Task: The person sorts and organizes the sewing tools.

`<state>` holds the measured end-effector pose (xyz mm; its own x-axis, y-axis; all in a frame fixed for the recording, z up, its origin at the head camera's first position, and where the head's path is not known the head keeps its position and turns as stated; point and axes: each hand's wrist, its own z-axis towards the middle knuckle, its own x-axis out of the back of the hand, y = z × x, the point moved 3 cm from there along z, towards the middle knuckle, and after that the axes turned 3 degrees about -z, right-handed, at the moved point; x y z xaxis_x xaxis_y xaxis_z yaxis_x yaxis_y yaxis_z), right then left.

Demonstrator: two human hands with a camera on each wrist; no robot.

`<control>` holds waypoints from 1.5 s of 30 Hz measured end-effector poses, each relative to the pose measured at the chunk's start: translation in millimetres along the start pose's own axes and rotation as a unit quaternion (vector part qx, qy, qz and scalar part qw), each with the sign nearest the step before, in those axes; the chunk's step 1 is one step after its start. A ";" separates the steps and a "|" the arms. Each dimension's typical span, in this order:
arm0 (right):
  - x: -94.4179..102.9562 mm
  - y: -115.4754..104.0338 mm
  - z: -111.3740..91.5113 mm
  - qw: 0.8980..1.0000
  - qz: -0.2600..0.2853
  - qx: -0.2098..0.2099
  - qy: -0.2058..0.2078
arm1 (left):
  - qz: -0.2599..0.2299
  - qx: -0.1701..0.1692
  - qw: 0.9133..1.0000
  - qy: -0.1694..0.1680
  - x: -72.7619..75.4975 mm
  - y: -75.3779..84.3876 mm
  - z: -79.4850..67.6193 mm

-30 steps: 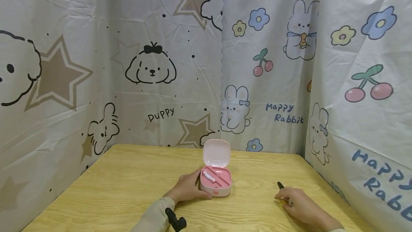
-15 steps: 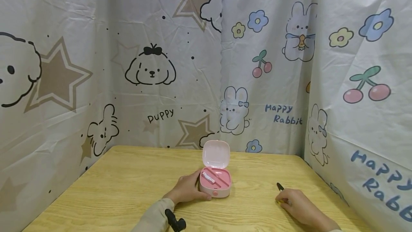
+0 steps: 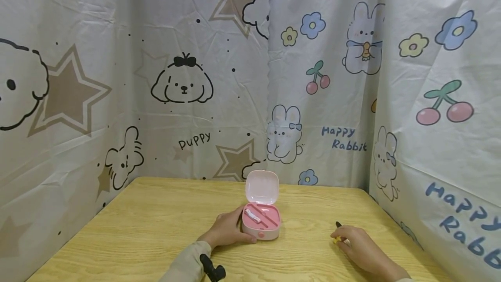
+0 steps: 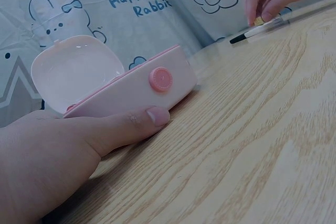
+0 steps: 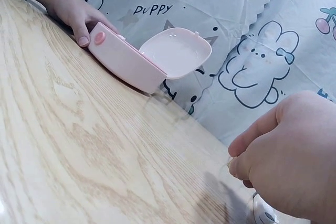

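A small pink box [image 3: 271, 233] stands on the table with its hinged lid [image 3: 262, 187] raised. Its inner tray has slots, and a slim white piece [image 3: 252, 216] lies in the left part. My left hand [image 3: 224, 230] grips the box's left side, thumb along the front below the round pink button [image 4: 161, 80]. To the right, my right hand [image 3: 359, 246] pinches a small yellow thing [image 3: 336, 239] between thumb and fingers; its kind is too small to tell. Under that hand lies a pen [image 4: 257, 33] with a black end, partly hidden.
The wooden table [image 3: 164, 212] is enclosed by printed curtains [image 3: 195, 25] at the back and both sides. Between the box and my right hand is a stretch of bare wood. A black fitting [image 3: 213, 269] sits at my left sleeve.
My right hand has shifted slightly left and lifted a little; the yellow thing now shows in its fingers, while less of the pen is visible. The left hand and box stay put.
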<state>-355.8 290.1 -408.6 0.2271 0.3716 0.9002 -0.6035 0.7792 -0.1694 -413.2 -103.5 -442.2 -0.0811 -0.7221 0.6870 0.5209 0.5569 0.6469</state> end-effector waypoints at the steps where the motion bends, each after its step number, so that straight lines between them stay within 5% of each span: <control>1: -0.2 -0.7 -0.2 1.000 -0.002 0.001 0.004 | 0.000 0.001 1.000 0.000 0.3 0.2 -0.2; 21: 4.6 -15.4 21.1 0.995 -0.004 0.075 0.073 | 0.009 0.005 1.000 0.002 4.1 -5.9 -4.6; 30: -0.3 -42.3 46.2 0.989 0.032 0.134 0.061 | 0.010 0.008 1.000 -0.001 2.9 -7.5 -3.0; 45: -9.5 -98.3 96.8 0.993 0.036 0.111 0.003 | 0.004 0.003 1.000 -0.006 0.3 0.0 0.1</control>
<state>-372.6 161.1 -361.7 0.1811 0.4255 0.8867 -0.7719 0.6202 -0.1400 -413.4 -103.7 -442.0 -0.0865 -0.7131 0.6957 0.5167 0.5649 0.6434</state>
